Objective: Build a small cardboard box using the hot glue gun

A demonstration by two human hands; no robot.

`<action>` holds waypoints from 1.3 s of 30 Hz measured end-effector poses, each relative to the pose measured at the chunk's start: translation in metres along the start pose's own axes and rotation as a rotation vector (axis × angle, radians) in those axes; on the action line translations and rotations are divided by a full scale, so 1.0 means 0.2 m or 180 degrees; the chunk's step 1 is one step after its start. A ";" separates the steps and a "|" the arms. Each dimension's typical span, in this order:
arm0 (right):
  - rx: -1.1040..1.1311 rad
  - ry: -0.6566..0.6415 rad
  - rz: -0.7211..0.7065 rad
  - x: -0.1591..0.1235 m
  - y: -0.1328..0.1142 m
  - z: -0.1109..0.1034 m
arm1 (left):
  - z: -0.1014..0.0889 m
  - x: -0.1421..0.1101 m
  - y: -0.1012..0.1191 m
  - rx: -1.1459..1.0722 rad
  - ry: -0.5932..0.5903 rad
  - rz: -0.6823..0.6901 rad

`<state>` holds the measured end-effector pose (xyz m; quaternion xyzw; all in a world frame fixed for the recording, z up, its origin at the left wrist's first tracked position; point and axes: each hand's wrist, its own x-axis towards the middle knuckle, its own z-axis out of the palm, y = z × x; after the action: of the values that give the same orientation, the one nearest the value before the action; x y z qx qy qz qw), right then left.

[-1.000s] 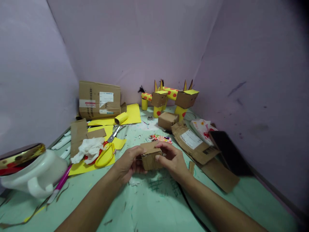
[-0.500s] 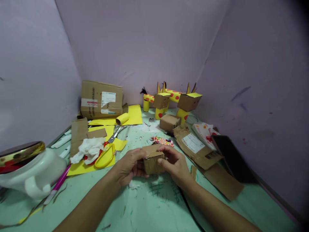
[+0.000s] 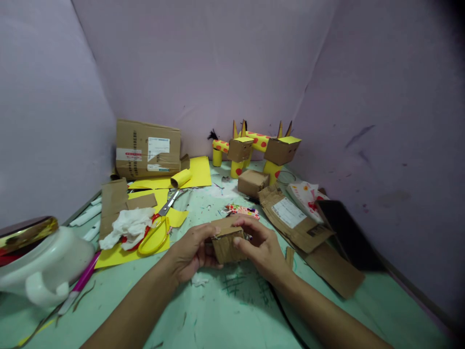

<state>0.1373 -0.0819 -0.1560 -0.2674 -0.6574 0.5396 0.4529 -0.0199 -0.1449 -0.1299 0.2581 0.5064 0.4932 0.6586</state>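
A small brown cardboard box (image 3: 225,245) is held between both hands just above the green table (image 3: 232,310). My left hand (image 3: 191,252) grips its left side with fingers curled round it. My right hand (image 3: 259,245) is closed on its right side, thumb on the front face and fingers over the top flap. A patterned red and yellow paper scrap (image 3: 242,210) lies just behind the box.
Yellow-handled scissors (image 3: 156,232), crumpled tissue (image 3: 127,225) and yellow paper lie at left. A white jug (image 3: 39,266) stands at near left. Two yellow cardboard animal figures (image 3: 261,148), a small box (image 3: 253,182), a shipping box (image 3: 148,149), flattened cardboard (image 3: 298,220) and a dark phone (image 3: 345,232) fill the back and right.
Both hands keep hold of the small box and shift it slightly. The view sways a little right and back.
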 end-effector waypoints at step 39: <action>0.1527 0.0074 0.0714 0.03 -0.05 -0.05 | -0.07 -0.13 0.15 0.0550 0.1827 0.2038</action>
<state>0.1452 -0.0752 -0.1443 -0.2298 -0.4716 0.7238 0.4482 -0.0457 -0.1594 -0.0984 0.3087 0.6027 0.6800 0.2812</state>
